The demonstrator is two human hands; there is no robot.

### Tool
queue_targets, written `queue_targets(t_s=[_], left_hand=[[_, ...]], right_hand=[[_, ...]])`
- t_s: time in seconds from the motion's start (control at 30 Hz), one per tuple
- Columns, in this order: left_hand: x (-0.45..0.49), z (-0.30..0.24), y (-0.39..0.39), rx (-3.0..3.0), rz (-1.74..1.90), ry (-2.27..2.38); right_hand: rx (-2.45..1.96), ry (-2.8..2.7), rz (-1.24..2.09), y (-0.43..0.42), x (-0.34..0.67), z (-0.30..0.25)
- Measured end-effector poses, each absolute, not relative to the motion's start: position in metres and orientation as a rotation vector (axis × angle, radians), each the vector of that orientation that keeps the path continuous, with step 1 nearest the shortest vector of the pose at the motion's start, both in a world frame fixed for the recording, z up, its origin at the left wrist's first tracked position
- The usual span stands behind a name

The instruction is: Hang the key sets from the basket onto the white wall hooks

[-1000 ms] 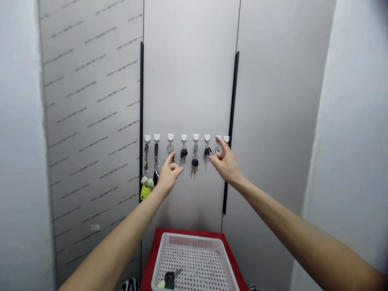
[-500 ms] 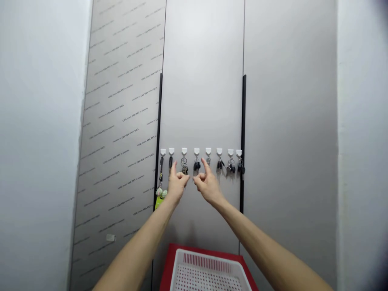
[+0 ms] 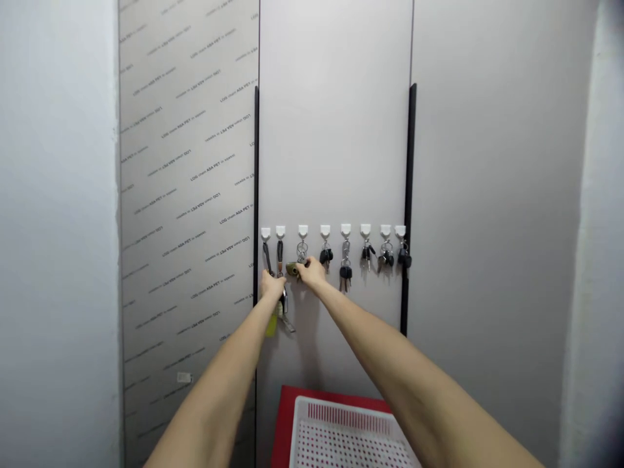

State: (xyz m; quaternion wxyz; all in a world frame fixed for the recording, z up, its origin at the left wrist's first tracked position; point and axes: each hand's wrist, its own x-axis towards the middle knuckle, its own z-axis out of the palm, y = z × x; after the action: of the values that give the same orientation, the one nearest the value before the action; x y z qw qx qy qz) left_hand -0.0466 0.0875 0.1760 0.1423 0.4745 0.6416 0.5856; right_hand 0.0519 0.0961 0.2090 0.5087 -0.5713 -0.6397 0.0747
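Several key bunches hang from a row of white hooks on the pale cabinet door. My left hand is closed around the leftmost keychain, whose dark strap goes up to its hook; a yellow-green tag shows below the hand. The left thumb reaches the second keychain, which has a brown-black strap and keys beneath. My right hand pinches the third key bunch, which stays on its hook by metal rings; an olive-coloured piece sticks out left of the fingers. The fingertips are partly hidden.
To the right hang more black-headed keys on their hooks. Long black handles run down both door edges. Below stands a white perforated basket on a red surface. A printed panel is at the left.
Both hands were pointing with index fingers raised. Now the left has moved onto the leftmost keychain and the right has moved left onto the third key bunch. The view has come closer.
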Motion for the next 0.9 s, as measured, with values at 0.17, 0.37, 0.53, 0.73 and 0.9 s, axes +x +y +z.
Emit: queue_targets(t_s=[0.17,0.37,0.53,0.73,0.9], left_hand=[[-0.056,0.222,0.078,1.282,1.977,1.412],[-0.067,0.294,0.063,1.297,2.099,1.2],[-0.049,0.254,0.043,1.5,1.715,1.066],[-0.006,0.179,0.026,1.224,1.602,0.864],[0.032,0.117,0.008,1.182,1.39,0.848]], right_hand=[[-1.289,-1.446,0.11,0.101,0.056,0.247],[-1.337,-1.659,0.2,0.083,0.061,0.299],[-1.592,-1.806,0.198,0.073,0.082,0.299],[-1.29,-1.622,0.306,0.082,0.066,0.308],[-1.188,-1.753,0.548,0.075,0.045,0.297]])
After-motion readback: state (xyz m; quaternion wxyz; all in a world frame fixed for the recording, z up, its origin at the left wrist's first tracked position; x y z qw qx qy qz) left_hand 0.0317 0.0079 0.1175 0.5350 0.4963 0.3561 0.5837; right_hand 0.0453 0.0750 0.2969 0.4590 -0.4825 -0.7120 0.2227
